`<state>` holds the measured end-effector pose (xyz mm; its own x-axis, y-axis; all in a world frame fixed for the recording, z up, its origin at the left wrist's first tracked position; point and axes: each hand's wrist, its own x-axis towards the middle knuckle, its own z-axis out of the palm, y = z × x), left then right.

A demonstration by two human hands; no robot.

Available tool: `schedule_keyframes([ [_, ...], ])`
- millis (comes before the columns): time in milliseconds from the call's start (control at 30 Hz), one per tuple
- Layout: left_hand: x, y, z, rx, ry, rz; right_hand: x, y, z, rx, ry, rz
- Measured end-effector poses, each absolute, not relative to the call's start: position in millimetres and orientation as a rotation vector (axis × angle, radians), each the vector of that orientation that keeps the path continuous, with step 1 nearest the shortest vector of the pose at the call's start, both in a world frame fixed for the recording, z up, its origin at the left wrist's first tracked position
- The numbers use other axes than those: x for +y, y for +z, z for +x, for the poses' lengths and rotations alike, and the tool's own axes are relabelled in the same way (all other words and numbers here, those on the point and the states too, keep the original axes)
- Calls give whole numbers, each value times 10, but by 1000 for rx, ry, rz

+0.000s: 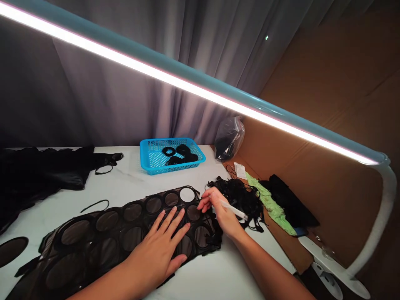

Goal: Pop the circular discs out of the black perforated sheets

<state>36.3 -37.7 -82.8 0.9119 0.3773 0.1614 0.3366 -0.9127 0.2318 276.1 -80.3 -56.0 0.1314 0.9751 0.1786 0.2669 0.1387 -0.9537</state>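
Note:
A sheet of dark sheer fabric [131, 231] with rows of black-edged circles lies across the white table. My left hand [165, 246] rests flat on it, fingers spread, holding nothing. Over the sheet's right end, my right hand [217, 208] is closed around a slim white pen-like tool [233, 209], whose handle sticks out behind the thumb. The tool's working tip is hidden by my fingers. Just left of that hand, one circle is an open hole [187, 194] with the white table showing through. A tangled heap of black strips [242, 193] lies right beside my right hand.
Behind the fabric stands a blue basket [146, 170] with black rings. Black cloth [46, 171] covers the left side. A clear plastic bag [230, 137], green lace [271, 204] and cardboard [337, 125] line the right. A lit lamp bar [187, 79] crosses above, its white clamp [337, 266] lower right.

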Motion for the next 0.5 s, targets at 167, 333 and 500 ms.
schedule_keyframes([
  [167,-391,-837,347,536,351,2859,-821,-693,2616,-1750,513,-1594],
  [333,-382,-822,354,518,337,2860,-809,-788,2555,-1818,431,-1625],
  [500,-376,-788,354,505,275,2837,-793,-619,2807,-1389,431,-1555],
])
